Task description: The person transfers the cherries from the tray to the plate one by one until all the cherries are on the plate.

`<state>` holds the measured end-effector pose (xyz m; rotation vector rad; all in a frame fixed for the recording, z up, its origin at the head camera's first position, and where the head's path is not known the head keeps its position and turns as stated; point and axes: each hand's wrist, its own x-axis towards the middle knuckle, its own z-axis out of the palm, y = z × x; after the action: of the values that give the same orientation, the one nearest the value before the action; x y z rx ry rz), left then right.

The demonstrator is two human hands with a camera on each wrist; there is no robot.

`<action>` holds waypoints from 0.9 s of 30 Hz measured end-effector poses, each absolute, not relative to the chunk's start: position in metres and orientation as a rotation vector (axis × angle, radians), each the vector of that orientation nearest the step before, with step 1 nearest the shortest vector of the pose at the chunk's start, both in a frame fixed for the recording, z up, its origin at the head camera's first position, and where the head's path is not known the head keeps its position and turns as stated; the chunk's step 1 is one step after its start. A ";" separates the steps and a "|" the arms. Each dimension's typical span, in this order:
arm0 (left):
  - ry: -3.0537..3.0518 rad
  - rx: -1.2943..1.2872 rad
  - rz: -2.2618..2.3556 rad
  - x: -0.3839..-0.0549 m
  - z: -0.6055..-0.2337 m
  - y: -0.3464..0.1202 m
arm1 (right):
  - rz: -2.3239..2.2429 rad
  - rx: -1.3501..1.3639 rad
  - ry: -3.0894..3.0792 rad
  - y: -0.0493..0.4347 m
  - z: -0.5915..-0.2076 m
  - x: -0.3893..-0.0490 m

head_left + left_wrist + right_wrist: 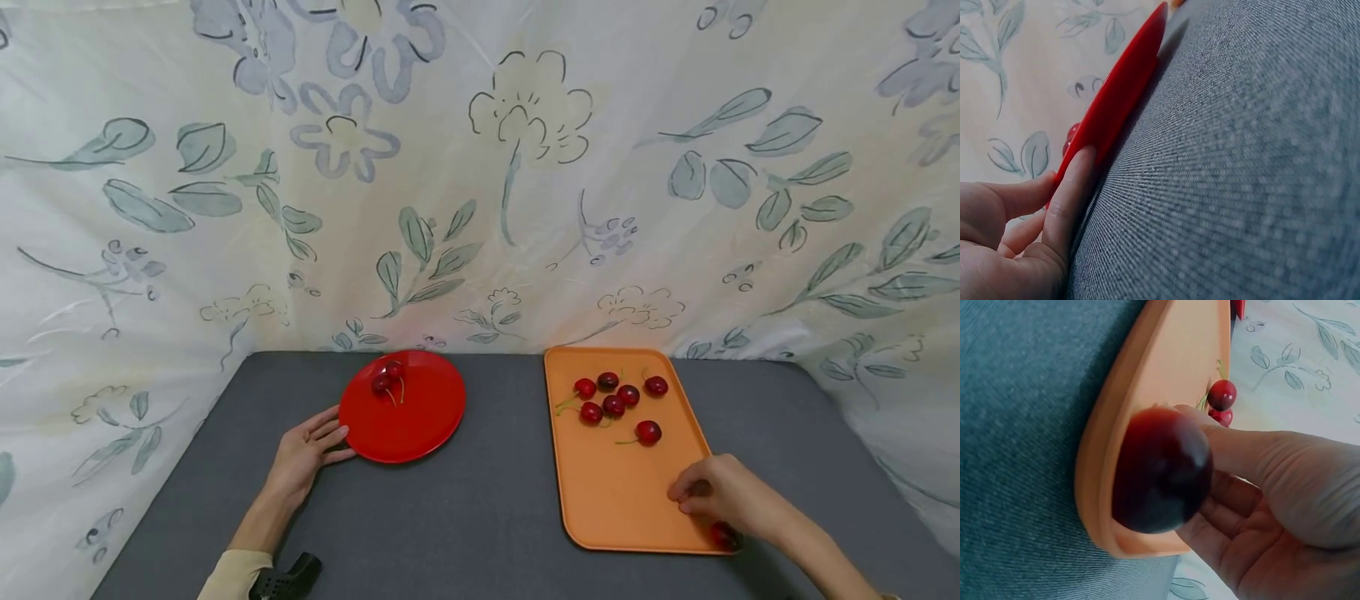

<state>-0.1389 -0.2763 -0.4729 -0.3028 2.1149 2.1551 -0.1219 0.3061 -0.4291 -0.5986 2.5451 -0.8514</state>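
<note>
My left hand [303, 454] holds the left rim of a round red plate [420, 425]; the left wrist view shows the digits on both sides of the rim [1107, 112]. Two dark red cherries [382, 383] with stems sit on the plate. Over the near right corner of an orange tray [607, 508] is my right hand [727, 496], fingers bent and thumb close to them. A dark cherry [1163, 469] is just below this hand at the tray's corner. It covers the fingertips in the right wrist view, so whether they pinch its stem is hidden.
Several cherries [613, 407] lie in the far half of the tray, some with green stems. Dark grey cloth [495, 492] covers the table. A flower-patterned sheet [480, 208] rises behind and at both sides.
</note>
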 end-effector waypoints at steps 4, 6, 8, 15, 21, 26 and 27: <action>2.115 -0.284 2.155 -0.140 -0.472 -0.277 | -0.856 -0.612 2.557 0.308 -0.427 -0.123; 2.117 -0.284 2.158 -0.140 -0.472 -0.277 | -0.877 -0.610 2.551 0.308 -0.427 -0.123; 2.116 -0.288 2.161 -0.140 -0.472 -0.277 | -0.918 -0.623 2.535 0.308 -0.426 -0.122; 2.113 -0.287 2.167 -0.141 -0.472 -0.277 | -1.020 -0.576 2.589 0.300 -0.421 -0.121; 2.111 -0.298 2.168 -0.140 -0.472 -0.277 | -1.189 -0.447 2.572 0.287 -0.416 -0.122; 2.108 -0.308 2.172 -0.140 -0.473 -0.277 | -1.300 -0.376 2.529 0.279 -0.410 -0.124; 2.110 -0.309 2.172 -0.140 -0.473 -0.277 | -1.311 -0.362 2.525 0.278 -0.409 -0.124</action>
<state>-0.1399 -0.2769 -0.4732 -0.3095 2.1095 2.1721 -0.1240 0.2777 -0.4091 -0.3617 2.5255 -1.3108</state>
